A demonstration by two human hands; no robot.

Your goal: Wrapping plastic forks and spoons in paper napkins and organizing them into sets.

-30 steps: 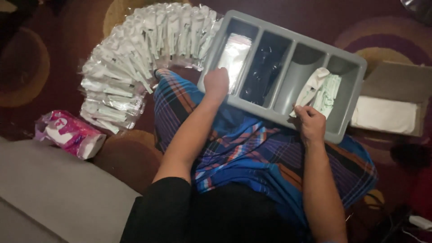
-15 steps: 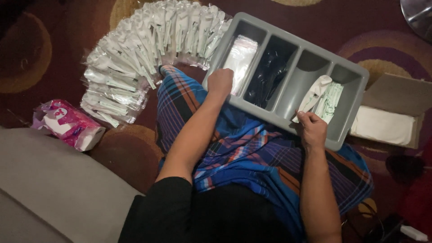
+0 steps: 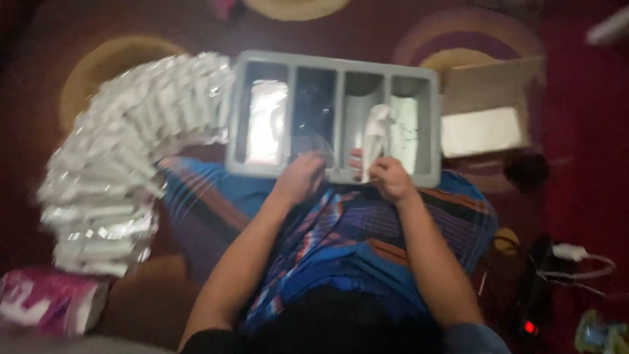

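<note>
Centre frame, tray: grey plastic four-compartment tray (image 3: 335,176), blurred, resting on lap.
Left hand (image 3: 300,178): at tray's near rim; clear wrapper edge indistinct, grip unclear.
Right hand (image 3: 390,178): pinching white wrapped packet (image 3: 375,134), upright over third compartment.

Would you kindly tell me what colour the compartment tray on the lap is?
Grey; the compartment tray shows best in the head view.

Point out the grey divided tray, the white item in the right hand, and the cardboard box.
grey divided tray (image 3: 341,176): head view, near rim.
white item (image 3: 376,134): head view, its middle, above the right hand (image 3: 392,180).
cardboard box (image 3: 485,131): head view, pale inner face.
</note>
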